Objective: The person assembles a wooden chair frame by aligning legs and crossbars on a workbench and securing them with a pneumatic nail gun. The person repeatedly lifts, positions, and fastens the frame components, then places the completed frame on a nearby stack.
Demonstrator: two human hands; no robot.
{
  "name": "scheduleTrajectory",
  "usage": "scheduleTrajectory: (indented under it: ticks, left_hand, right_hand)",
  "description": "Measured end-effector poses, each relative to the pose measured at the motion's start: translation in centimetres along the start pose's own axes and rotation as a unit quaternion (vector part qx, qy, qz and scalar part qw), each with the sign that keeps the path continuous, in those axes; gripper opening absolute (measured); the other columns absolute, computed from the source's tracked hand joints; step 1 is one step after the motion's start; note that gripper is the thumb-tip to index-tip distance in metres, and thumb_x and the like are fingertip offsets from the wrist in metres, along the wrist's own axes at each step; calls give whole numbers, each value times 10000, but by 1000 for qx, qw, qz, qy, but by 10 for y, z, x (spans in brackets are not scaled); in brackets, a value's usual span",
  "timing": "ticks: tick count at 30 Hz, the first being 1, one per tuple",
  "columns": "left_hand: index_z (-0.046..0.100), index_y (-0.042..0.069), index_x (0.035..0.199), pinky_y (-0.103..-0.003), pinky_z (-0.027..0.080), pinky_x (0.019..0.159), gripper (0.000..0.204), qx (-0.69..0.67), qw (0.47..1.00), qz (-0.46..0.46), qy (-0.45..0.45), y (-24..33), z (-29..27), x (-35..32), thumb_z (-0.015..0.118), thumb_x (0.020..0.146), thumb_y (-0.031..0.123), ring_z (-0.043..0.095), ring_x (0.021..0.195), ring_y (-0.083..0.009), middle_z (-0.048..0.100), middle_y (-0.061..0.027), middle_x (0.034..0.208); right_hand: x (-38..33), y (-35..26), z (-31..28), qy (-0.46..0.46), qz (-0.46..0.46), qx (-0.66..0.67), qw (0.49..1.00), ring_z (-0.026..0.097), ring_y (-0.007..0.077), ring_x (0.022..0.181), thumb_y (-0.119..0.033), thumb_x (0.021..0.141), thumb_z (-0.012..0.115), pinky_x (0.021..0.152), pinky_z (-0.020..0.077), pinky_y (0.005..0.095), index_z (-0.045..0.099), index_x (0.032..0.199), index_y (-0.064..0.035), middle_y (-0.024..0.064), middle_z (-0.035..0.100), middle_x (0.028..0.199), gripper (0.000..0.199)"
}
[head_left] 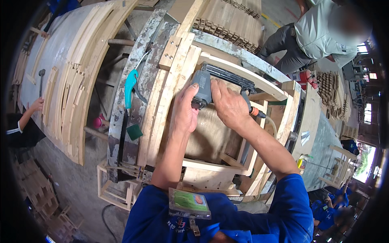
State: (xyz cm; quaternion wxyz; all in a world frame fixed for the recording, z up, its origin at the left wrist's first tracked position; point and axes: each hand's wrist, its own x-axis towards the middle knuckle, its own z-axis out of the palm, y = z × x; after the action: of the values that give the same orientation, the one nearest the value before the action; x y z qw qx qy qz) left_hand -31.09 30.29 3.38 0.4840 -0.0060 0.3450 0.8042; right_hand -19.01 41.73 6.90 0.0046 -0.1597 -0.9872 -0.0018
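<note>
One black nail gun (202,87) is being held over the wooden frame (208,165), its long axis running left to right; the right hand (230,104) is curling its fingers round the handle, the left hand (187,111) is thumbing the nearer head, its other fingers hiding, their grip impossible to tell

Wooden slats (94,60) on grey table (54,52) — red container (300,77) near standing co-worker (318,36)

A flaking, grey-and-brown workbench (133,152) carries long pale wooden beams (164,115), a light rectangular wooden frame (210,165), a teal plastic hand tool (130,87) and a dark-green square pad (134,131).
</note>
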Motion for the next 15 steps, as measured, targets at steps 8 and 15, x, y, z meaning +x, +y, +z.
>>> scheduleTrajectory:
  ticks: [8,15]
  left_hand:
    - [645,-15,1281,-309,508,935,417,9,1000,-4,4,2,3,-1,645,1010,303,638,1047,-142,677,-86,1167]
    - [554,41,1427,-416,469,1022,684,134,985,-23,105,-60,-35,-9,486,1054,611,597,1185,-204,656,-138,1268]
  right_hand:
    - [2,-3,-2,-39,26,32,998,720,296,834,-21,797,645,689,601,379,417,1391,64,223,575,1260,641]
    - [-8,4,6,58,165,311,934,684,287,762,9,867,649,659,576,380,493,1337,-14,179,610,1093,496]
